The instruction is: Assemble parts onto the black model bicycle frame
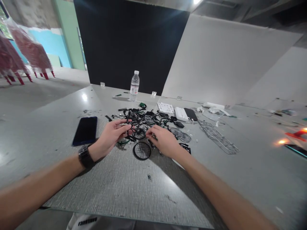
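Note:
My left hand (110,136), with a dark watch (85,156) on its wrist, pinches a small black model bicycle (139,133) between thumb and fingers. A spoked wheel on it faces my right hand (164,140). That hand is closed at the wheel's right side, fingertips curled together; what they hold, if anything, is hidden. Just below the two hands a loose black spoked wheel (142,151) lies on the table. Behind them spreads a pile of small black and dark green model parts (150,115).
A phone (85,131) lies left of my hand. Behind the pile stand a water bottle (134,87), printed sheets (165,108) and a white case (181,113). Grey part frames (217,135) lie right on the glossy table (115,188). A black panel (129,44) rises behind.

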A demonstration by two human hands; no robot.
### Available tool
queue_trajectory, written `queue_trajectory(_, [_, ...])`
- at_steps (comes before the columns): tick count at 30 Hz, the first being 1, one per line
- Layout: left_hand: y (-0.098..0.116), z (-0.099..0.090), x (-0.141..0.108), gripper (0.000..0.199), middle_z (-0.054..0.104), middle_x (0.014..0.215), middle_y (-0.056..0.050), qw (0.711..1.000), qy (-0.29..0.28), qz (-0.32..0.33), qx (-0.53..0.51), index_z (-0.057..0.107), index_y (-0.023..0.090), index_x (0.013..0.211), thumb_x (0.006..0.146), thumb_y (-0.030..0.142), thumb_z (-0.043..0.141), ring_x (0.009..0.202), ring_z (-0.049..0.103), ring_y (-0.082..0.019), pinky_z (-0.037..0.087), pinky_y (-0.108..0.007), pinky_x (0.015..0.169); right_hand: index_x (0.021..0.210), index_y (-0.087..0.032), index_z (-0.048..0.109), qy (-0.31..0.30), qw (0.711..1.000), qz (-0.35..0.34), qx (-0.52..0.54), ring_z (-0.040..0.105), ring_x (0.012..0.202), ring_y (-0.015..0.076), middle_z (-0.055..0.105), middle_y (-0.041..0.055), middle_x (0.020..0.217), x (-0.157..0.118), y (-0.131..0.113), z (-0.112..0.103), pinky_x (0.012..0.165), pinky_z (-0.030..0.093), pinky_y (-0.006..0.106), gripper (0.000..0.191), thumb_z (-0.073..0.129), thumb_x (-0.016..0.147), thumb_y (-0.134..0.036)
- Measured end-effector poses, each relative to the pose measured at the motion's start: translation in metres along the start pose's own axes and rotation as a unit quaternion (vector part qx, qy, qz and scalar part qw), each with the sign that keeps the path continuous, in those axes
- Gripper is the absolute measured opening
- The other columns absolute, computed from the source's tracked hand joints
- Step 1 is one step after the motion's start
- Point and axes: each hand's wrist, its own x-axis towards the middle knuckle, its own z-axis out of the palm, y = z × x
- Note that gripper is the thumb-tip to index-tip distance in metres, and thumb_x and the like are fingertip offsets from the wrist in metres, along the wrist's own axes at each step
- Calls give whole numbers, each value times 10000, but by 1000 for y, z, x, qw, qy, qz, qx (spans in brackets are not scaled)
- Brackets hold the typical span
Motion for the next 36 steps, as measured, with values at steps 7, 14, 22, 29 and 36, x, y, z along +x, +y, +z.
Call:
queue_trajectory(7, [1,0,-2,335,795,959,-98,999,-18,-14,33,701,139,1192,863,164,759,827,748,-121,563,-158,676,927,-217,671,149,964,61,212,583,694,167,712,48,929,-3,-11,-8,612,446,296,201,571,985,-380])
queue_trajectory(14, [2,3,-3,318,792,889,-82,999,-24,-3,35,712,131,1145,836,162,779,756,727,-101,523,-141,618,938,-205,670,117,961,33,248,547,641,141,704,41,900,-6,-27,-8,597,430,279,186,582,981,-364])
queue_trajectory(22, [-3,-2,1,382,775,887,-65,999,-35,26,33,701,147,1140,794,246,828,786,726,-127,522,-178,629,923,-219,665,56,963,-15,263,532,642,134,700,31,904,-11,-37,-9,598,416,273,192,583,979,-384])
queue_trajectory(29, [-3,-2,0,394,778,934,-77,997,-59,33,24,701,149,1107,763,265,852,817,725,-143,536,-224,699,920,-207,677,93,938,67,326,564,698,162,671,36,834,-9,-37,-1,598,424,279,301,585,962,-491])
queue_trajectory(36, [-4,-2,-3,380,778,939,-71,995,-89,35,27,699,145,1058,744,271,873,832,732,-157,546,-288,816,913,-197,721,86,915,124,374,577,700,165,674,21,793,-5,-37,4,655,441,300,280,721,846,-469])
